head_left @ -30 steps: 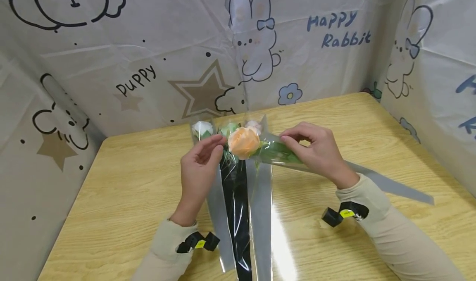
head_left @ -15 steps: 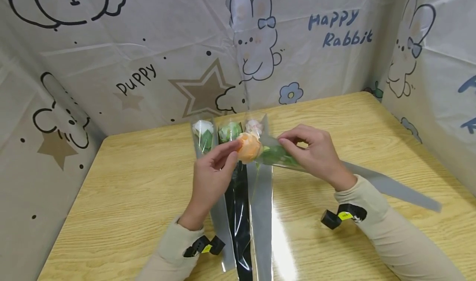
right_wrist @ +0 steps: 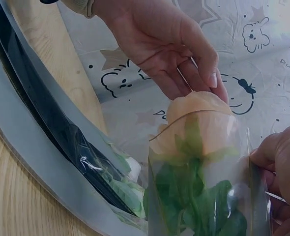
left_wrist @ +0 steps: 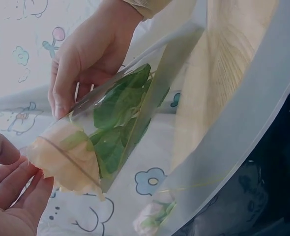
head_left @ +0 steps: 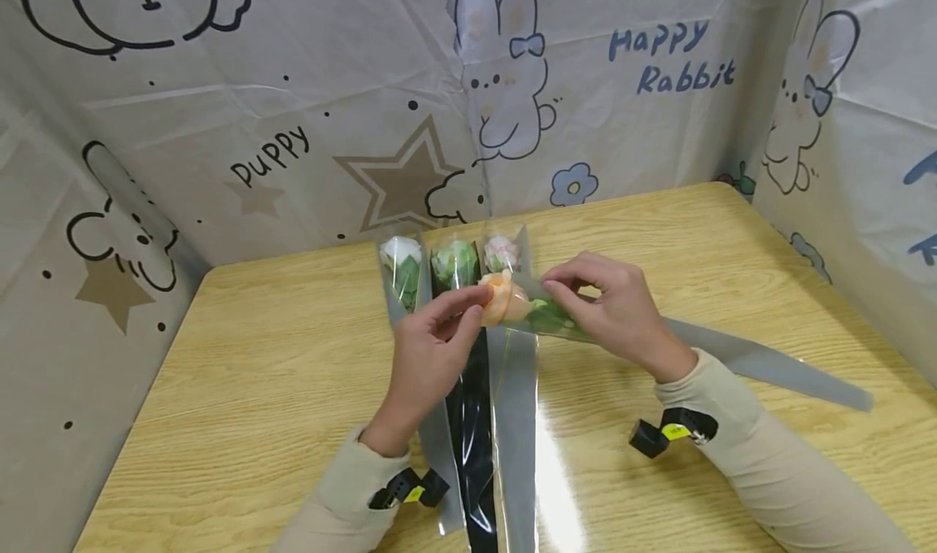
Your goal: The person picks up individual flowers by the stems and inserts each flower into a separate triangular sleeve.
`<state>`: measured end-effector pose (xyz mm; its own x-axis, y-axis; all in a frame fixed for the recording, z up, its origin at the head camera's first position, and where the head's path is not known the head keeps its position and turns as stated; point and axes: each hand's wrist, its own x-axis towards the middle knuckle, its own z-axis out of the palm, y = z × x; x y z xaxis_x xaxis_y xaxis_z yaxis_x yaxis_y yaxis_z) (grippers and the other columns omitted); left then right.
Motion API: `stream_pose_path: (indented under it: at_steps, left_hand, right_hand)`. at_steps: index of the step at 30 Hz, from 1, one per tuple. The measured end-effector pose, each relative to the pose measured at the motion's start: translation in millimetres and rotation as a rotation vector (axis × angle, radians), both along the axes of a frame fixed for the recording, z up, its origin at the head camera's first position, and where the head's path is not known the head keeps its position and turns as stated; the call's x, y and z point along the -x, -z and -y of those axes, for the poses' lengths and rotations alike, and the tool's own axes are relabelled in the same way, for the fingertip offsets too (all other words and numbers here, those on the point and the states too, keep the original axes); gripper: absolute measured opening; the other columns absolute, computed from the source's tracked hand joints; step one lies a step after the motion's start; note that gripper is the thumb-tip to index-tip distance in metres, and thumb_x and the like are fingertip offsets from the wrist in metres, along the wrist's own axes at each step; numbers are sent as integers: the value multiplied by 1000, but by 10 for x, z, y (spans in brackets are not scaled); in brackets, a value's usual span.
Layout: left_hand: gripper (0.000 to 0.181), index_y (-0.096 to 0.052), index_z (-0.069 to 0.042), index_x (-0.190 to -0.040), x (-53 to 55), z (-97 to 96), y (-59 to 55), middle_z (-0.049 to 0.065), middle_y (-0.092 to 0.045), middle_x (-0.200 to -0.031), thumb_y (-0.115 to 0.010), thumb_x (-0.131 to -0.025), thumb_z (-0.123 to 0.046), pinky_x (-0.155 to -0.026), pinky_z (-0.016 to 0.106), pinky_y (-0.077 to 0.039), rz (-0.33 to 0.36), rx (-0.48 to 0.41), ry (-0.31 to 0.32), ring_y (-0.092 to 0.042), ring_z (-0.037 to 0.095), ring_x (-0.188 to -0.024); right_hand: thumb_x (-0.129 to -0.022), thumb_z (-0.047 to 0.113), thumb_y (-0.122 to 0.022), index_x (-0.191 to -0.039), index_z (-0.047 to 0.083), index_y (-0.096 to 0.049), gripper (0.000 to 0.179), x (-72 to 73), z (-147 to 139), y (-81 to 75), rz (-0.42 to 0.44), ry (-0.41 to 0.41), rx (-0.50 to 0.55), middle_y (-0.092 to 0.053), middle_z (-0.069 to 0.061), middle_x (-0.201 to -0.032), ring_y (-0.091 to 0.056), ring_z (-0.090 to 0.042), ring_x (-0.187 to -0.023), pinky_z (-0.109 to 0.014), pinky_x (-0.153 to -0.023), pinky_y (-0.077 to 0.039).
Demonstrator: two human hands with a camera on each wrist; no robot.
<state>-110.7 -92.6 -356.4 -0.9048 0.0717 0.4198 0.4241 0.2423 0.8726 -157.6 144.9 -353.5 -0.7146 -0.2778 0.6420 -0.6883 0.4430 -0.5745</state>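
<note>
A peach rose (head_left: 503, 299) lies crosswise in a clear-fronted, grey-backed flower sleeve (head_left: 761, 366), over other wrapped flowers. My left hand (head_left: 435, 346) pinches the top petals between thumb and fingers, some fingertips hidden behind the bloom. In the right wrist view, the sleeve's curved rim crosses the rose (right_wrist: 199, 123), leaving its upper petals outside. My right hand (head_left: 611, 305) pinches the long edge of the sleeve beside the green leaves (left_wrist: 120, 103). Beneath it lie a white rose (head_left: 400, 252), a green rose (head_left: 454, 260) and a pale pink rose (head_left: 501, 252), each in its own sleeve.
The flowers lie on a wood-grain table (head_left: 278, 374). A printed cloth (head_left: 329, 49) with cartoon animals stands behind and along both sides. Black wrist cameras sit on both cuffs. The black sleeve (head_left: 474, 439) runs towards the front edge between grey ones.
My left hand has moved right and slightly down, onto the bloom's petals. The peach rose has shifted right and turned, uncovering the green rose. My right hand keeps its pinch, slightly further left.
</note>
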Motion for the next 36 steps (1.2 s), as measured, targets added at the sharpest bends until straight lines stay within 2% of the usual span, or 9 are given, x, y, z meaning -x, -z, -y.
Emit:
stream_pose_path:
  at_steps: [6, 16, 27, 31, 36]
  left_hand:
    - [22, -74, -2, -120, -3, -31, 39, 16, -76, -123, -66, -99, -4, -89, 23, -61, -5, -7, 55, -75, 28, -114]
    - [23, -72, -1, -122, -22, -96, 77, 17, -76, -121, -66, -100, -7, -93, 26, -61, 21, -20, 96, -74, 28, -115]
    - [24, -71, 1, -123, -35, -123, 111, 19, -75, -122, -64, -101, -7, -97, 25, -60, 61, -20, 165, -73, 31, -117]
    - [24, -71, 2, -122, -36, -115, 107, 20, -75, -122, -65, -101, -7, -97, 26, -60, 75, -32, 185, -73, 32, -117]
    - [24, -72, 0, -121, -46, -112, 106, 18, -76, -121, -66, -101, -10, -95, 27, -61, 72, 7, 201, -74, 30, -114]
  right_hand:
    - [-91, 3, -77, -95, 11, -80, 10, -33, 23, 5, -14, -27, -1, -77, -1, -89, -65, -5, -78, -10, -73, -56]
    - [-92, 5, -77, -96, 10, -80, 7, -69, 44, -13, -10, -55, -14, -76, -1, -89, -66, -5, -79, -12, -71, -58]
    - [-90, 0, -77, -96, 7, -79, 9, -91, 88, 4, -62, -69, -4, -76, -3, -87, -66, -8, -74, -11, -69, -57]
    - [-90, 0, -76, -95, 7, -79, 9, -102, 104, 7, -56, -86, -4, -76, -4, -87, -67, -8, -76, -12, -70, -59]
    - [-90, 0, -76, -96, 7, -79, 10, -121, 118, 11, -53, -114, 2, -76, -4, -88, -67, -9, -77, -12, -71, -59]
